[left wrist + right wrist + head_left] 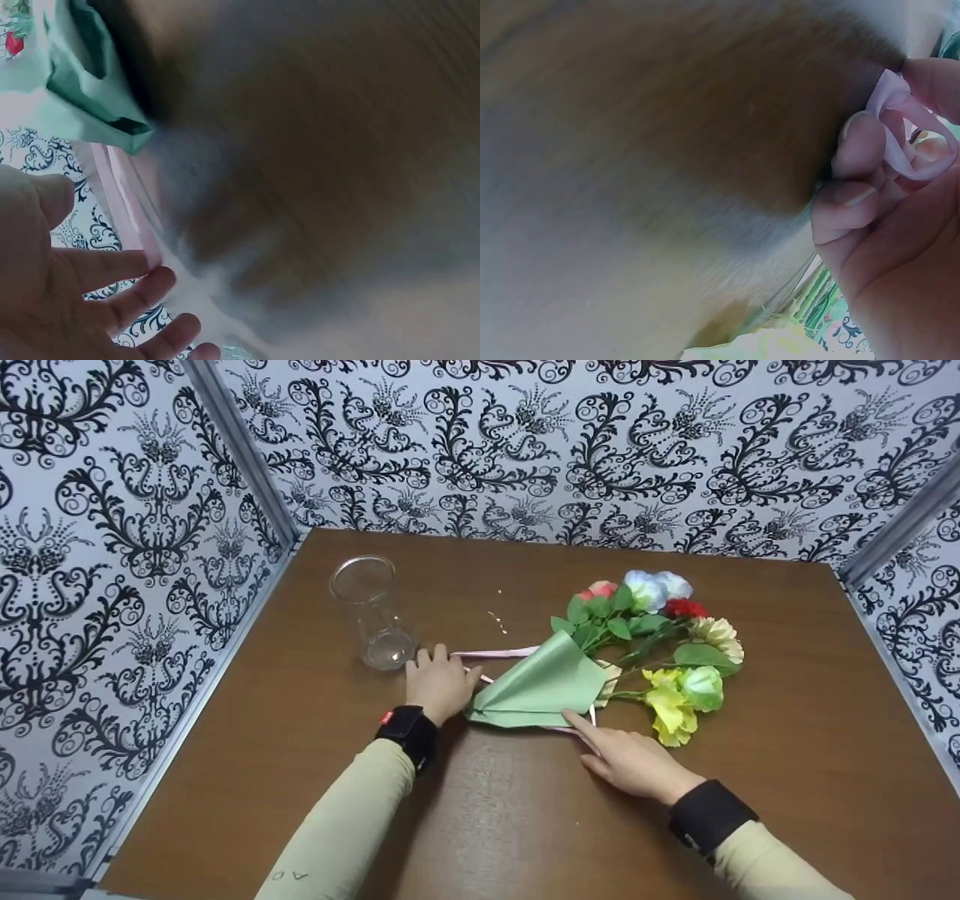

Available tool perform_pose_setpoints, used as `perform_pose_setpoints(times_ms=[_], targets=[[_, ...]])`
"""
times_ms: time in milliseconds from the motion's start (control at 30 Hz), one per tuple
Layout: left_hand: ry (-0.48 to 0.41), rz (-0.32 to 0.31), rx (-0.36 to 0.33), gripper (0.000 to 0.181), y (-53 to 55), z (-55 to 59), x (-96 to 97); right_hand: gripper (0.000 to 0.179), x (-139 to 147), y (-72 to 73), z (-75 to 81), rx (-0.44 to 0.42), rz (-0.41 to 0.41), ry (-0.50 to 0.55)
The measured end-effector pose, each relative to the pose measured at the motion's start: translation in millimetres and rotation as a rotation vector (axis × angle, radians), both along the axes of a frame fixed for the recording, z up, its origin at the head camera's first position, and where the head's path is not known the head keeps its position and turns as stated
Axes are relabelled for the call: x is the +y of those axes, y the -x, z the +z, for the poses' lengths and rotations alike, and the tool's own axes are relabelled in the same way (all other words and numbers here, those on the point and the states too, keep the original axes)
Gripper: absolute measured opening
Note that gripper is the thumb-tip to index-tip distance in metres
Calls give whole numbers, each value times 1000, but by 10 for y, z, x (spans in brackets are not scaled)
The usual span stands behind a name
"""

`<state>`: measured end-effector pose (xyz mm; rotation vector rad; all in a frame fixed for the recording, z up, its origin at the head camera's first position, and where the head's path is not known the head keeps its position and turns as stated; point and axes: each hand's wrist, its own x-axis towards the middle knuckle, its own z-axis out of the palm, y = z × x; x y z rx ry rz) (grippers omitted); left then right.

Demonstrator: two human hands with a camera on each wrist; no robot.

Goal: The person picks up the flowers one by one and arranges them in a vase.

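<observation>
A bouquet of artificial flowers lies on its side, its stems wrapped in green paper (544, 679). Pink ribbon (499, 652) runs out from behind the wrap toward my left hand (439, 688). That hand has its fingers spread, and in the left wrist view a fingertip meets the ribbon (131, 202). At the wrap's near edge is my right hand (634, 761), index finger extended onto the paper. Its other fingers curl around a loop of pink ribbon (900, 135) in the right wrist view. Yellow and pale green blooms (671, 709) lie just beyond this hand.
A clear glass vase (382, 622) stands just beyond my left fingertips. Small light scraps (497, 621) lie on the brown table (480, 825) behind the bouquet. Black-and-white patterned panels (510, 457) enclose the back and sides.
</observation>
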<state>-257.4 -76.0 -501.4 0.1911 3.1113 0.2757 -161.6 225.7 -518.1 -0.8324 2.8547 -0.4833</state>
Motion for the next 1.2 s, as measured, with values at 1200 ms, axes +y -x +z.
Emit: perform_pose_setpoints(times_ms=[1200], targets=[[-237,-466,33,78,-269,-76,64,61,174,-27,53,132,-165,133]])
